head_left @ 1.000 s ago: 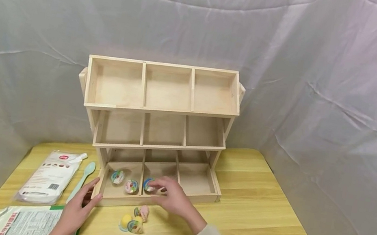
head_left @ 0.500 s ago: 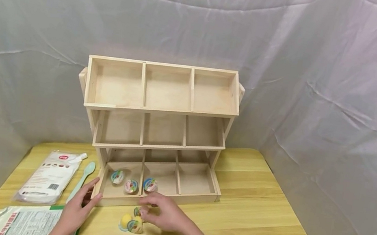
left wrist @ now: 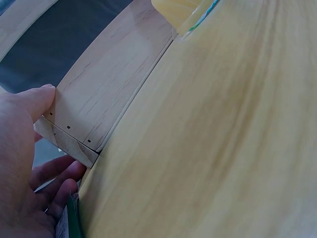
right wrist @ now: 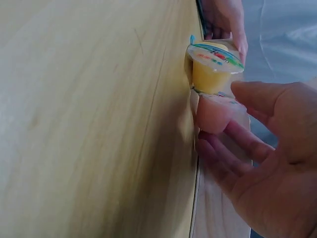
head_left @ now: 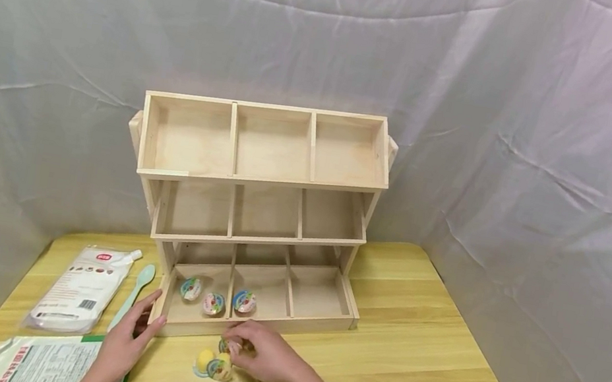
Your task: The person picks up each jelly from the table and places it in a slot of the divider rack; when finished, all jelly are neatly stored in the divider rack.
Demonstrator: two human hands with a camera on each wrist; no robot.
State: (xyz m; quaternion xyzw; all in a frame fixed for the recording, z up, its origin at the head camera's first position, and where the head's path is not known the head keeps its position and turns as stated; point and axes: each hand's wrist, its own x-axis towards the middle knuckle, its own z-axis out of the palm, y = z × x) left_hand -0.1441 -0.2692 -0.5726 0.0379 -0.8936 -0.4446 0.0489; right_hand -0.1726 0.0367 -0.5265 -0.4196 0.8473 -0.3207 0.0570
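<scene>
My right hand (head_left: 269, 355) is at the loose jelly cups in front of the wooden rack (head_left: 260, 178). Its thumb and fingers pinch a pink jelly cup (right wrist: 214, 115), mostly hidden by the hand in the head view. Beside it lie a yellow jelly cup (head_left: 204, 359) and another yellowish one (head_left: 221, 370). My left hand (head_left: 125, 339) grips the rack's bottom left front corner, thumb on the front board (left wrist: 106, 82). In the bottom tier, two jelly cups, one (head_left: 191, 288) behind the other (head_left: 213, 303), occupy the left compartment. A third cup (head_left: 244, 301) sits in the middle one.
On the left of the table (head_left: 414, 342) lie a white spouted pouch (head_left: 80, 289), a pale green spoon (head_left: 136, 291) and a printed packet with a green edge (head_left: 47, 364). Grey curtains (head_left: 282, 40) stand behind and along both sides.
My right hand has come away from the middle bottom compartment, leaving a jelly cup there, and moved down to the pink cup on the table. The left hand stays at the corner.
</scene>
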